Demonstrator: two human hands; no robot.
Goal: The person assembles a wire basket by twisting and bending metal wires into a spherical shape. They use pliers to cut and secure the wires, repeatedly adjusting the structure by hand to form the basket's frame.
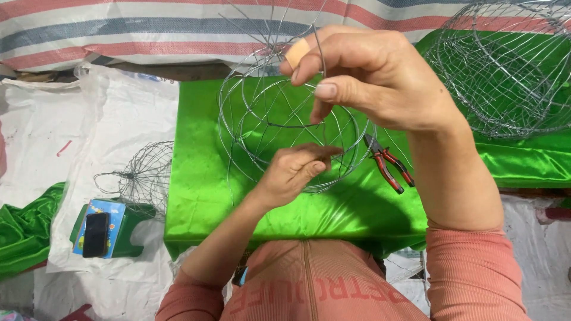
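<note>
Your right hand (375, 80) is raised above the green-covered bench (208, 202), with its thumb and bandaged forefinger pinched shut on a thin upright strand of the wire basket frame (285, 128). Your left hand (294, 169) sits lower, at the near rim of that same frame, its fingers curled closed around a ring wire. The frame itself is held tilted just over the middle of the bench, its open rings facing you.

It looks light and springy rather than stiff: thin bare wire that will likely flex and bounce if you grip only one strand, and the cut ends fanning out at its far side could prick. The ring wires, or the spots where strands cross, seem the steadiest places to hold, as the left hand does now.

Just right of the frame, a pair of red-handled pliers (389, 166) lies on the cloth, apart from both hands. Further right of the frame stands a larger wire basket (511, 71), and to the frame's left, off the bench on white sheeting, lies a smaller wire basket (140, 175) beside a green stool (128, 235) with a dark phone (95, 235) on it.
</note>
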